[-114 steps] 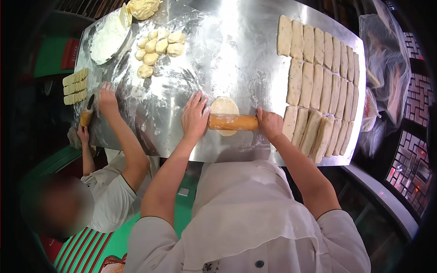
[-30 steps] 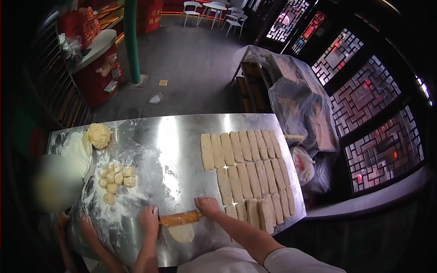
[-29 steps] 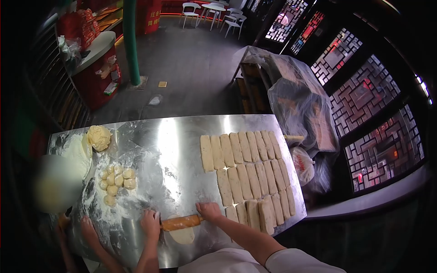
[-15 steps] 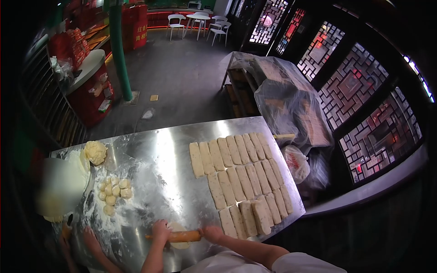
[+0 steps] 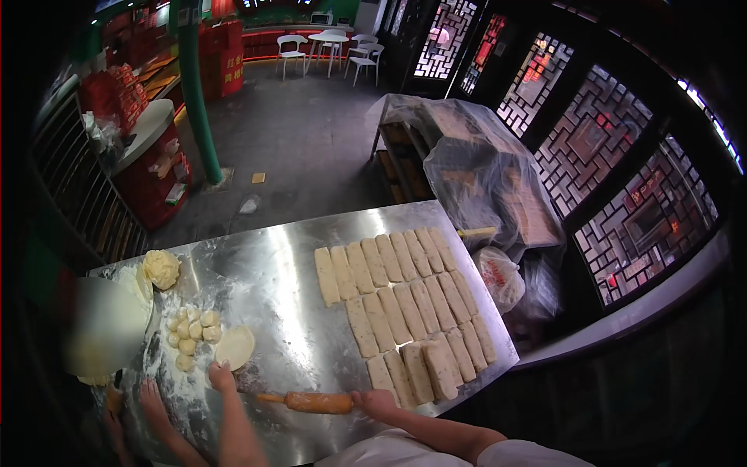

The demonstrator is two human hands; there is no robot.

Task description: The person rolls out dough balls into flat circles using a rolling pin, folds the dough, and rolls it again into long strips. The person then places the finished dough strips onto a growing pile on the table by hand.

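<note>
The right hand (image 5: 375, 402) clasps 1 end of the brown wooden rolling pin (image 5: 311, 402) lying on the shiny steel table (image 5: 280, 288), while the left hand (image 5: 220, 377) touches the pale flat round dough disc (image 5: 236, 346), though I cannot tell if it grips it.

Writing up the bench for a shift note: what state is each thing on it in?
Dough disc, rolled flat, left hand at its edge.
Rolling pin, lying flat, right hand holding one end.
Dough balls, unrolled, clustered in flour.
Dough lump, uncut.
Dough strips, laid in rows.
Table, floured around the balls.
</note>
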